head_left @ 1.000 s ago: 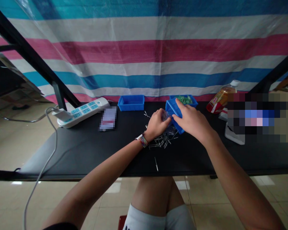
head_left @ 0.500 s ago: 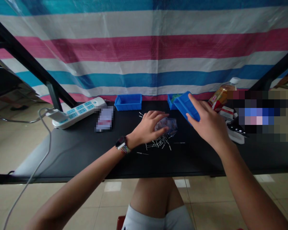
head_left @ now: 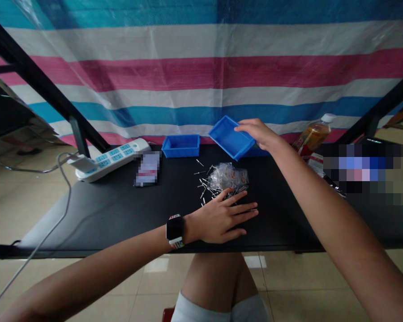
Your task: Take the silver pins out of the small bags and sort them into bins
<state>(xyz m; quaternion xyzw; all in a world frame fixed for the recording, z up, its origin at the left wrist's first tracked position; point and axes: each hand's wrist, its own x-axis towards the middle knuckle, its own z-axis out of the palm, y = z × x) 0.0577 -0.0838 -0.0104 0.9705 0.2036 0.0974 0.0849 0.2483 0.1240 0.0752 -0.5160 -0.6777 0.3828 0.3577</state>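
Observation:
My right hand (head_left: 258,133) grips a small blue plastic bin (head_left: 231,137) by its rim and holds it tilted in the air near the back of the black table (head_left: 114,210). My left hand (head_left: 223,217) lies flat, palm down, fingers apart, on the table near its front edge. Its fingertips cover the near end of a scatter of small metal pins (head_left: 206,185). Just behind the pins lies a clear plastic bag (head_left: 229,175). A watch sits on my left wrist.
A second blue bin (head_left: 181,146) stands at the back. A white power strip (head_left: 112,157) and its grey cable lie at the left. A drink bottle (head_left: 313,133) stands at the right. Black frame bars slant on both sides. A striped tarp hangs behind.
My right hand lifted the blue bin up and back toward the tarp. My left hand let go of the clear bag and moved toward the front edge, now flat on the table.

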